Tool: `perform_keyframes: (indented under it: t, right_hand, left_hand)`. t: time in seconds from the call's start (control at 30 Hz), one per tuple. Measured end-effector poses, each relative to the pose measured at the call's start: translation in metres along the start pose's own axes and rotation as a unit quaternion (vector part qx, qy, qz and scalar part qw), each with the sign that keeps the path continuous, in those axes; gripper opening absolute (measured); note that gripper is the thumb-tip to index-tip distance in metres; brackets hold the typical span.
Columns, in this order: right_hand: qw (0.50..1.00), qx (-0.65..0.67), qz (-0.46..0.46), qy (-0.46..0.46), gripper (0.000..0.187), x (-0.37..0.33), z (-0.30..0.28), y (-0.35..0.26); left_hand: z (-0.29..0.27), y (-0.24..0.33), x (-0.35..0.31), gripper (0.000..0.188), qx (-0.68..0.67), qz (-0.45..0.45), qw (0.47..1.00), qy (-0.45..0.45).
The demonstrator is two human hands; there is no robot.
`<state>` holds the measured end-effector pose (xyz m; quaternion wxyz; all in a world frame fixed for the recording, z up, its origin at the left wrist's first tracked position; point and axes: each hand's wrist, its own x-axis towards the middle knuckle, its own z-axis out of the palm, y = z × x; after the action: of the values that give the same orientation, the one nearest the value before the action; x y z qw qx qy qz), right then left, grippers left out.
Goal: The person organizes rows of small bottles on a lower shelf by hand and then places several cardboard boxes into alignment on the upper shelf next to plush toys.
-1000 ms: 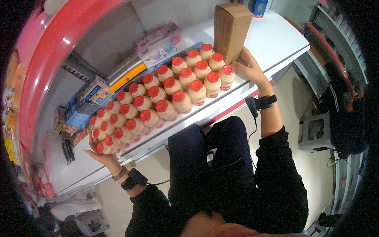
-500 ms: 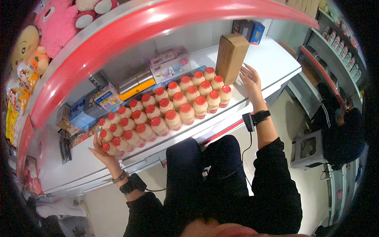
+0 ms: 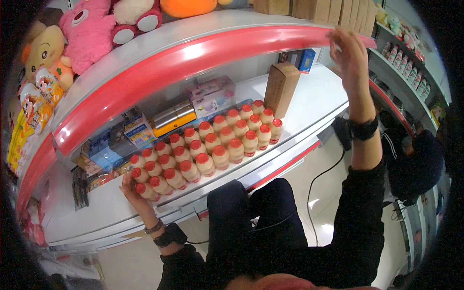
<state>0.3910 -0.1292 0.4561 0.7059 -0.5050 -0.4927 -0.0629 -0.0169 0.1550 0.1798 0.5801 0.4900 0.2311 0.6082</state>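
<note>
Small cream-coloured bottles with red caps [image 3: 220,157] stand upright in three close rows along the front of a white shelf [image 3: 314,104]. My left hand [image 3: 135,194] lies against the left end of the rows, fingers extended alongside the end bottles; it is open, and its fingertips are partly behind a bottle. Up at the right, my right hand [image 3: 350,55] is raised with loosely bent fingers and nothing visible in it. It overlaps the right end of the red shelf edge [image 3: 203,48]; whether it touches it I cannot tell. A tall brown cardboard box [image 3: 281,89] stands by the right end of the rows.
Behind the bottles are a silver-and-orange box [image 3: 174,118], a pink-white box [image 3: 212,96] and blue boxes [image 3: 104,150]. Plush toys [image 3: 87,34] and brown cartons [image 3: 333,13] sit on the shelf above. At the right, a person in dark clothes [image 3: 418,164] is low by another shelf.
My right hand has left its place beside the brown box and risen to the upper shelf's edge. My left hand stays by the left-end bottles. The view has shifted, showing more of the upper shelf.
</note>
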Motion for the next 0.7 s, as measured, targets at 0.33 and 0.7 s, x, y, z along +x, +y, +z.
perform_keyframes:
  t: [0.33,0.7]
  right_hand:
    - [0.949,-0.307,-0.06,0.045,0.046,0.105,0.089,-0.013]
    - [0.843,-0.531,-0.087,0.009,0.065,0.117,0.11,-0.039]
  left_hand:
    - [-0.017,-0.022,0.007,0.06,0.044,0.068,0.997,-0.004]
    - [-0.014,-0.021,0.005,0.062,0.045,0.048,0.998,0.012]
